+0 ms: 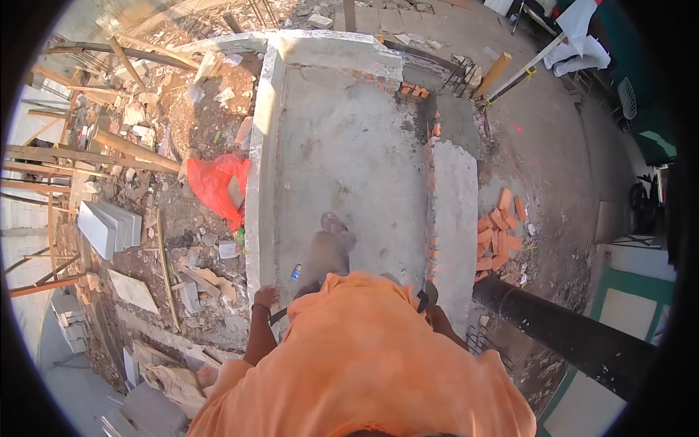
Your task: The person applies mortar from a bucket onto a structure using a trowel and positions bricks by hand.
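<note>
My left hand (266, 296) hangs beside my body at the inner edge of the low left wall (263, 146), with its fingers small and blurred. On the other side my right hand (435, 313) is mostly hidden by my orange shirt (364, 349), close to the right wall (455, 197). What either hand holds, if anything, cannot be made out. Under me lies a grey concrete floor (349, 146), with one of my feet (335, 222) stepping forward. A small blue packet (296, 272) rests on the floor near my left hand.
Right of the wall are a pile of orange bricks (499, 233) and a thick black pole (568, 328). Beyond the left wall lie a red plastic bag (218, 182), rubble, wooden poles (138, 151) and white slabs (109, 226). Loose bricks (414, 90) sit at the far right corner.
</note>
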Action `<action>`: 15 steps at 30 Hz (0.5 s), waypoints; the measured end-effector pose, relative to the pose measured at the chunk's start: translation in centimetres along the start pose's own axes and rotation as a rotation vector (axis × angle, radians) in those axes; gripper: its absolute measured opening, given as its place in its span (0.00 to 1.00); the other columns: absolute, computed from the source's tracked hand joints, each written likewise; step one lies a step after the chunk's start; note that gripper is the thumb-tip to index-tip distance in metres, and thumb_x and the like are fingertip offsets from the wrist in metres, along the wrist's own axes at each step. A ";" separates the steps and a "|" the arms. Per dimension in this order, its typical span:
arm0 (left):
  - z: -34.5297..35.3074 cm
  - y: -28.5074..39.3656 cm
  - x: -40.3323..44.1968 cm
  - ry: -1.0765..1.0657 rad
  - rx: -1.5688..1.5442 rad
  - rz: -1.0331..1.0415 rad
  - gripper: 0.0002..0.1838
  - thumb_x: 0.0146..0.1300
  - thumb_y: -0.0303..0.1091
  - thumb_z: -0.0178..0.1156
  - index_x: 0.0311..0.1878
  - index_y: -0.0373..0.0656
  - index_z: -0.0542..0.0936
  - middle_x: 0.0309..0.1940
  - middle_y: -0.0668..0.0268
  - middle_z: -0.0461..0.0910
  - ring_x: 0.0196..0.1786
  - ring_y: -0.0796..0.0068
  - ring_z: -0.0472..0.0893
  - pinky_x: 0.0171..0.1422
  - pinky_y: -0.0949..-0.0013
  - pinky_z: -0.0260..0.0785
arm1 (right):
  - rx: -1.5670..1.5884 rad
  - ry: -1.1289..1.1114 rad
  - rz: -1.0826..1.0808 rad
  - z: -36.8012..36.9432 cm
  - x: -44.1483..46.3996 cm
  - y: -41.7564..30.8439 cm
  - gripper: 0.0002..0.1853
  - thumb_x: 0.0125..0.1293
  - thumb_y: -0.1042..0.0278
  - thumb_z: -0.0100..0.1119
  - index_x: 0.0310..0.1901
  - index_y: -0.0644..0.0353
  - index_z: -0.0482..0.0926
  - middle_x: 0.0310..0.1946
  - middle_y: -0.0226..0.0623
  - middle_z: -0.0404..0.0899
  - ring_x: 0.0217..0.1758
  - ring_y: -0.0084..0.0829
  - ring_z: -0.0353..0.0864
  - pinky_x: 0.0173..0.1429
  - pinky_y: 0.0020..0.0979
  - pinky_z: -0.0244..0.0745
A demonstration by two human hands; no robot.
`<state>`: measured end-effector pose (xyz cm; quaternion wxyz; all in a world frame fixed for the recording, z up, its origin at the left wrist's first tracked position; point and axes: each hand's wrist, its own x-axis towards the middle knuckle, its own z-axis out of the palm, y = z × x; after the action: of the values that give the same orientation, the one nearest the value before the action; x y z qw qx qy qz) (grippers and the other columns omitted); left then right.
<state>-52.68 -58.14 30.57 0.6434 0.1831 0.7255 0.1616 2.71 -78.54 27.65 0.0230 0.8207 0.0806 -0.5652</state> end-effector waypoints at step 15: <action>1.6 30.7 8.5 0.223 -0.322 0.302 0.11 0.63 0.32 0.52 0.46 0.40 0.73 0.33 0.61 0.79 0.31 0.72 0.79 0.29 0.71 0.71 | 0.591 -0.014 -0.328 -15.2 -0.3 -41.8 0.05 0.54 0.72 0.55 0.28 0.64 0.71 0.16 0.36 0.69 0.15 0.31 0.71 0.18 0.33 0.68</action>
<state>-50.20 -27.03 37.39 0.5490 0.1656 0.7213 0.3885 10.03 -35.36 35.58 -0.3068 0.7642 0.0442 -0.5657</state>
